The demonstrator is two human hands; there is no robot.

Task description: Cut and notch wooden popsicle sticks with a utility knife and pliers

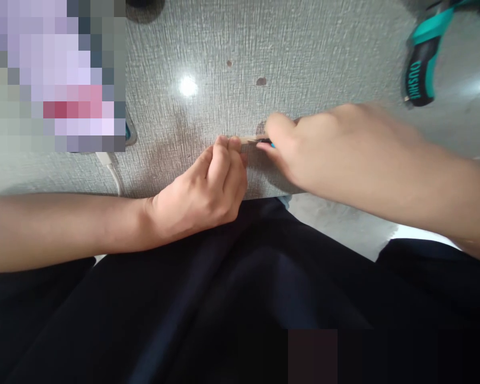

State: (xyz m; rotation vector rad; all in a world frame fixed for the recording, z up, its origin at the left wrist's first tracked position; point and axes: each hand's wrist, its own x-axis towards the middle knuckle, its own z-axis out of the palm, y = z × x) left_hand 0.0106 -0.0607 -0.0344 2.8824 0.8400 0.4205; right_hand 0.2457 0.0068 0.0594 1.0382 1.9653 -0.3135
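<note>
My left hand (212, 181) is closed in a pinch on one end of a thin, light tan strip (248, 140), which looks like wood. To its right, my right hand (316, 141) is also closed, slightly blurred, at the strip's other end. Between its thumb and finger shows a small tool (272, 144) with a dark, narrow tip and a bit of blue. The palm and fingers hide most of this tool, so its kind is unclear. Both hands are low over the table's near edge, the dark tip against or very close to the strip.
The grey textured table (208, 42) has brown spots and a bright light reflection. A teal and black tool handle (424, 64) lies at the upper right. On the left, a white cable (114, 173) runs from beneath a blurred-out area. Dark clothing (208, 298) covers my lap.
</note>
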